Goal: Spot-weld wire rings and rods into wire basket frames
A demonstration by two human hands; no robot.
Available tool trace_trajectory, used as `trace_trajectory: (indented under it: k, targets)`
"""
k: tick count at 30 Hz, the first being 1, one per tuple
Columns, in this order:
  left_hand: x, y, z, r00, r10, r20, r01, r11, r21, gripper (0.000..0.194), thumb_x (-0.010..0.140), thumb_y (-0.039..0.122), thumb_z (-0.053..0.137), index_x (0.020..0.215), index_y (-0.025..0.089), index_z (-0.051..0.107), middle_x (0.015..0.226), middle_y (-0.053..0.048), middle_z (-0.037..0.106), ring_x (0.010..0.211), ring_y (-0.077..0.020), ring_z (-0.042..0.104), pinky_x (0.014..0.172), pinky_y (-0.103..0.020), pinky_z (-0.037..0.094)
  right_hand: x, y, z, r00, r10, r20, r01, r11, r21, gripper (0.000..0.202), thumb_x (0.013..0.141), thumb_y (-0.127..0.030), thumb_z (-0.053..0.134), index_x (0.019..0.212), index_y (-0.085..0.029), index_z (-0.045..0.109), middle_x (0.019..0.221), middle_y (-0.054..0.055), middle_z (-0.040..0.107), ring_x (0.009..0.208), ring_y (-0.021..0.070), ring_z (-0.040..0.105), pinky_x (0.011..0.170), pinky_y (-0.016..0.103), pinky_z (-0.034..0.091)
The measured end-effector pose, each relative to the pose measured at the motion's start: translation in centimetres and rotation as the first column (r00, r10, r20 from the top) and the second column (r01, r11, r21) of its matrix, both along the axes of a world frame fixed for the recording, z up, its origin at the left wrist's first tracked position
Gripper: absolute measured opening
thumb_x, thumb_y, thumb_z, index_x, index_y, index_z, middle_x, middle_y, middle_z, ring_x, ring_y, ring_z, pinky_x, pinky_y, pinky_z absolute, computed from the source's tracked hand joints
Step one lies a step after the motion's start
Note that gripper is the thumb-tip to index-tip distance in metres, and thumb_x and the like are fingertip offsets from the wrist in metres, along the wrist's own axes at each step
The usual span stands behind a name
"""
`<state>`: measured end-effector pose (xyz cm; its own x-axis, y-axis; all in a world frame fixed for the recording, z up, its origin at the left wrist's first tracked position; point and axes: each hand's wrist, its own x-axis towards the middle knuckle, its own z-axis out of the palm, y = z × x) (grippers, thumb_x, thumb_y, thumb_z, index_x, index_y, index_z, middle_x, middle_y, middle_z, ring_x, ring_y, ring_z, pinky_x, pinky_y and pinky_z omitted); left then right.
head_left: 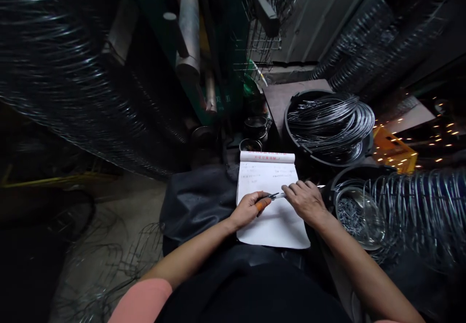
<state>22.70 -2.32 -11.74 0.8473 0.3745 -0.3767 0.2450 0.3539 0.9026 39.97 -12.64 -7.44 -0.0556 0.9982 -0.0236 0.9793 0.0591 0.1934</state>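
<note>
A white notepad (271,226) with a red-printed, folded-over top and some handwriting lies on the dark-covered lap. Over its middle, my left hand (252,209) has its fingers closed on a thin dark piece, seemingly a pen cap; orange tape or a cover wraps its thumb. My right hand (304,199), at the pad's right edge, is closed around a slim pale pen (279,195). The pen's tip end meets the dark piece between the two hands.
A round tub (291,133) with coiled wire stands beyond the pad. At right are a clear bowl (380,230) of small metal pieces, wire coils (425,206) and a yellow crate (409,160) near sparks. A green machine (225,94) stands ahead; wire mesh hangs left.
</note>
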Motion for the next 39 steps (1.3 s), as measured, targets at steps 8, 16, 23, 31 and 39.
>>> trace_trajectory:
  k: [8,16,23,31,39]
  targets:
    - [0.0,0.3,0.9,0.999,0.034,0.007,-0.034,0.996,0.085,0.029,0.079,0.036,0.053,0.094,0.013,0.063,0.059,0.002,0.047,0.055,-0.0096,0.038,0.054,-0.023,0.032,-0.6,-0.4,0.2,0.998,-0.058,0.011,0.057,0.996,0.075,0.014,0.084,-0.014,0.050,0.094,-0.014,0.061,0.072,0.007,0.059,0.069,0.0184,0.042,0.061,0.033,0.019]
    - [-0.3,0.5,0.1,0.998,-0.045,0.033,0.037,0.974,0.225,0.026,0.082,0.032,0.050,0.097,0.014,0.063,0.080,-0.003,0.062,0.072,-0.0134,0.052,0.071,-0.026,0.041,-1.4,-0.1,-0.1,0.998,-0.056,0.008,0.056,0.998,0.014,0.012,0.085,-0.016,0.049,0.087,-0.016,0.061,0.071,0.007,0.058,0.069,0.0182,0.043,0.061,0.033,0.019]
    - [-0.6,0.4,0.1,0.986,-0.166,0.027,0.135,0.877,0.462,0.024,0.084,0.026,0.048,0.099,0.015,0.063,0.092,-0.005,0.065,0.084,-0.0155,0.058,0.081,-0.027,0.043,-1.9,-1.0,-1.2,0.997,0.001,-0.074,-0.003,0.999,-0.036,0.013,0.085,-0.014,0.048,0.087,-0.016,0.061,0.070,0.005,0.058,0.067,0.0165,0.047,0.060,0.032,0.022]
    - [-0.1,1.8,2.2,0.912,-0.405,-0.073,0.386,0.781,0.490,0.049,0.089,0.040,0.039,0.129,0.012,0.043,0.096,-0.007,0.064,0.087,-0.0160,0.058,0.081,-0.027,0.044,0.4,-4.1,-2.1,0.912,-0.170,-0.373,0.262,0.942,0.211,0.029,0.087,-0.021,0.041,0.106,-0.019,0.062,0.082,0.006,0.060,0.067,0.0153,0.054,0.055,0.026,0.036]
    - [3.0,0.1,0.1,0.859,-0.442,-0.259,0.359,0.159,0.920,0.064,0.087,0.051,0.035,0.136,0.010,0.031,0.136,-0.021,0.038,0.127,-0.0326,0.030,0.101,-0.053,0.023,2.5,-2.8,1.0,-0.148,0.215,-0.965,0.927,0.370,-0.059,0.051,0.081,-0.060,0.037,0.082,-0.017,0.062,0.062,0.001,0.052,0.052,0.0131,0.051,0.043,0.025,0.039]
